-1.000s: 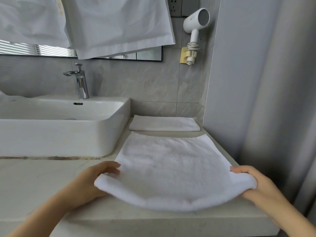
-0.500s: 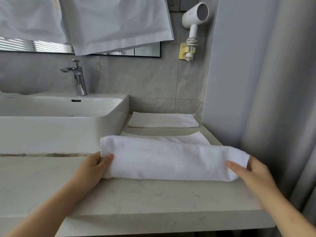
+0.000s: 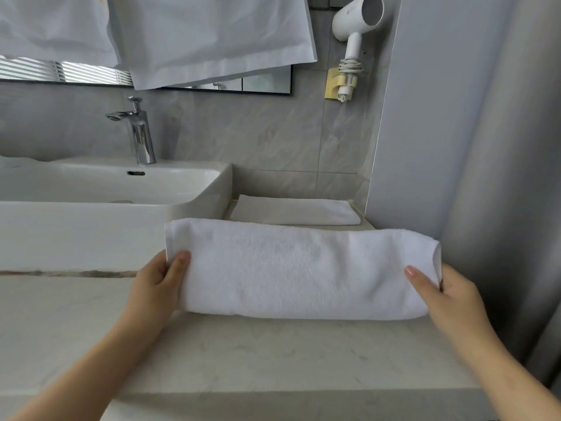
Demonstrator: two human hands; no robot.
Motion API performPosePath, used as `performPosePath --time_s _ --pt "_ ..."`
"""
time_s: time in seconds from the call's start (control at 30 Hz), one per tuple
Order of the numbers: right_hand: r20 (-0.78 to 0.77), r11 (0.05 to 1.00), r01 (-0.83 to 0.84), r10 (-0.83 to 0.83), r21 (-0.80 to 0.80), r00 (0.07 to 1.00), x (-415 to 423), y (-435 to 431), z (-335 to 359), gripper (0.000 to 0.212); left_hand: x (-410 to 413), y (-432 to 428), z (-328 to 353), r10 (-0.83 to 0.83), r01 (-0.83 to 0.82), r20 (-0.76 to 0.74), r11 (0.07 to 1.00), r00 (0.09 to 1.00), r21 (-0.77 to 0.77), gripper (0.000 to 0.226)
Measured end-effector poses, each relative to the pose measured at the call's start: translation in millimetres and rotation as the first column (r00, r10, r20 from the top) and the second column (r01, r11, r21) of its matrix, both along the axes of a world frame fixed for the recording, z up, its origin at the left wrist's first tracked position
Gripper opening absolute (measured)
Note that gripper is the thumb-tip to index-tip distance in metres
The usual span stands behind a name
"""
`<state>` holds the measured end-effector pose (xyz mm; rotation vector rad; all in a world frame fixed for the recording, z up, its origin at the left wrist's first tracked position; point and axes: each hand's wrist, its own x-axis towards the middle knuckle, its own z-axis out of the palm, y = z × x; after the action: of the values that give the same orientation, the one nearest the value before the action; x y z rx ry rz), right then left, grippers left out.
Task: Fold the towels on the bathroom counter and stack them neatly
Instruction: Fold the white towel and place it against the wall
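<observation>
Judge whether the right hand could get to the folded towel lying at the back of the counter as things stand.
Probably yes, but not freely: the right hand grips one end of the near towel, which lies across the way to the folded towel. Nothing else blocks it.

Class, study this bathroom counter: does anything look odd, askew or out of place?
Yes: white sheets hang over the mirror, hiding most of it. The held towel and folded towel look tidy.
</observation>
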<state>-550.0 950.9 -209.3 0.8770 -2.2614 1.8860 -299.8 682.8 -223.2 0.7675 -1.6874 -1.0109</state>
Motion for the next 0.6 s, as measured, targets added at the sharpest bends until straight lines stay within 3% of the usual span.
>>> performPosePath --time_s 0.13,0.23,0.3,0.43,0.6 --pt "0.044 1.000 0.004 -0.004 -0.010 0.999 -5 -16 3 0.013 -2 -4 0 -0.022 0.022 -0.011 1.000 1.000 0.021 0.019" --pt "0.127 1.000 -0.008 0.011 -0.022 0.992 -9 -22 1 0.005 11 -9 0 -0.324 0.314 0.086 0.943 0.942 0.115 0.027" --pt "0.221 0.995 -0.098 0.094 0.006 0.971 -10 -18 -3 0.008 20 -15 0 -0.424 0.400 0.196 0.904 0.884 0.152 0.036" --pt "0.275 0.962 -0.230 0.184 0.145 0.944 -6 -7 -6 0.016 21 -14 -1 -0.349 0.347 0.337 0.935 0.874 0.071 0.012" --pt "0.175 0.978 -0.142 0.114 0.155 0.978 1 -10 -7 0.019 16 -8 -1 -0.196 0.221 0.300 0.974 0.934 -0.052 0.009"
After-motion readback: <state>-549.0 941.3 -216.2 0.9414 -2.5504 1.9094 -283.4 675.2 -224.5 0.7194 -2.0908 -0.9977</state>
